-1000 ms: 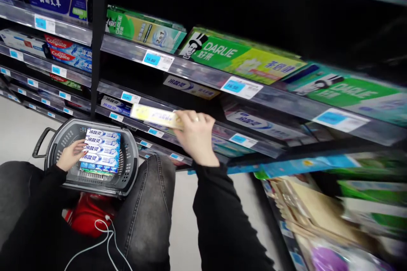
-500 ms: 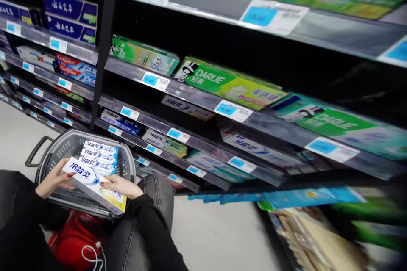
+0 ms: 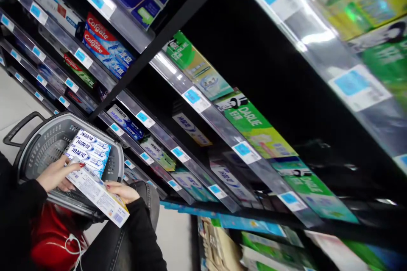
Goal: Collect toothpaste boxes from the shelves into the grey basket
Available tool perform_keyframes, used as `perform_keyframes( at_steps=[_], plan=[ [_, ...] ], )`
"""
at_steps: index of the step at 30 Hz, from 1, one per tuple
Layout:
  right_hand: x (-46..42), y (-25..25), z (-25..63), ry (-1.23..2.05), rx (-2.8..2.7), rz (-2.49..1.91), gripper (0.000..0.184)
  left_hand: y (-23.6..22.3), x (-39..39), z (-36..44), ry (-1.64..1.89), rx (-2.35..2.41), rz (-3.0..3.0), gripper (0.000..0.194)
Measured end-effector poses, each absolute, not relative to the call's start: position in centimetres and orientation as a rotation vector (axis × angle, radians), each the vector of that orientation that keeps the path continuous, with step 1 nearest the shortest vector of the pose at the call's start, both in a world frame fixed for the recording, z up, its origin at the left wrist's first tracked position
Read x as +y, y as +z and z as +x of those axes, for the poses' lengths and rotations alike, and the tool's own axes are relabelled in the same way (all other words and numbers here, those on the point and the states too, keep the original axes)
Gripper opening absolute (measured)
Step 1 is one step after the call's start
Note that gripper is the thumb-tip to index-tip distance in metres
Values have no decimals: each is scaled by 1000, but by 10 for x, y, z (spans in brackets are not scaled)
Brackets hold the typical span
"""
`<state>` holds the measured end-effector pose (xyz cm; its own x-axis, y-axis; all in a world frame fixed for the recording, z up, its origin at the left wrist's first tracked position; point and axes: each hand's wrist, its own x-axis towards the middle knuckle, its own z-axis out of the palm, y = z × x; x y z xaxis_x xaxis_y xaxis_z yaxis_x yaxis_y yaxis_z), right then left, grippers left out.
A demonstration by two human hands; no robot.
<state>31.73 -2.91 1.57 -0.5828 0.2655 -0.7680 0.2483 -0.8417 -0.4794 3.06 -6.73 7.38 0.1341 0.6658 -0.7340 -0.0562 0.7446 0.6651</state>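
My left hand (image 3: pixel 60 174) grips the left end of a white and yellow toothpaste box (image 3: pixel 98 194), thumb on its upper edge. My right hand (image 3: pixel 121 191) holds the same box nearer its right end, with part of the hand behind it. The side with small print and a barcode faces me. Beneath and beyond it, several blue and white toothpaste boxes (image 3: pixel 90 146) lie stacked in a grey shopping basket (image 3: pixel 33 165). The held box is over the basket's near side.
Shelves with price tags (image 3: pixel 196 99) rise ahead and to the right, holding Darlie boxes (image 3: pixel 254 123) and Colgate boxes (image 3: pixel 106 46). A red bag (image 3: pixel 52 237) with a white cable (image 3: pixel 73 243) is below the basket. More packages (image 3: pixel 219 245) stand at lower right.
The toothpaste box has been turned, so its printed side with the barcode now faces me instead of its front. My view has tilted, and the shelves slant more steeply.
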Motion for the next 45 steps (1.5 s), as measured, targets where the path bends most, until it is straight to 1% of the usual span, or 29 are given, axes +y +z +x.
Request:
perform_keyframes(
  at_steps=[4,6,8,11,14,17,24,27,32,34,38,45],
  plan=[
    [-22,33,323,2625,-964,-1381,48,76,-65,30,658,1282,498,48],
    [-17,45,329,2609,-1043,-1329,51,78,-64,31,736,1245,490,45],
    [-13,52,335,2557,-1095,-1275,59,80,-64,32,805,1227,481,45],
    [-10,54,342,2370,-1095,-1272,63,80,-63,28,872,1227,441,49],
    [-14,49,341,2140,-1057,-1382,55,77,-59,21,926,1245,419,52],
    [-22,48,331,2015,-1064,-1435,46,73,-56,15,973,1259,462,51],
    [-38,55,309,1784,-941,-1288,41,64,-51,9,1078,1194,606,53],
    [-36,52,305,1691,-905,-1223,42,66,-49,5,1113,1190,658,59],
    [-31,49,307,1597,-970,-1110,47,68,-48,-1,1147,1205,754,79],
    [-30,50,308,1574,-978,-1069,48,67,-49,-4,1166,1210,830,84],
    [-29,51,311,1577,-961,-1001,49,65,-50,-7,1214,1209,940,86],
    [-26,47,311,1552,-983,-1012,52,63,-50,-6,1176,1257,973,86]
  ],
)
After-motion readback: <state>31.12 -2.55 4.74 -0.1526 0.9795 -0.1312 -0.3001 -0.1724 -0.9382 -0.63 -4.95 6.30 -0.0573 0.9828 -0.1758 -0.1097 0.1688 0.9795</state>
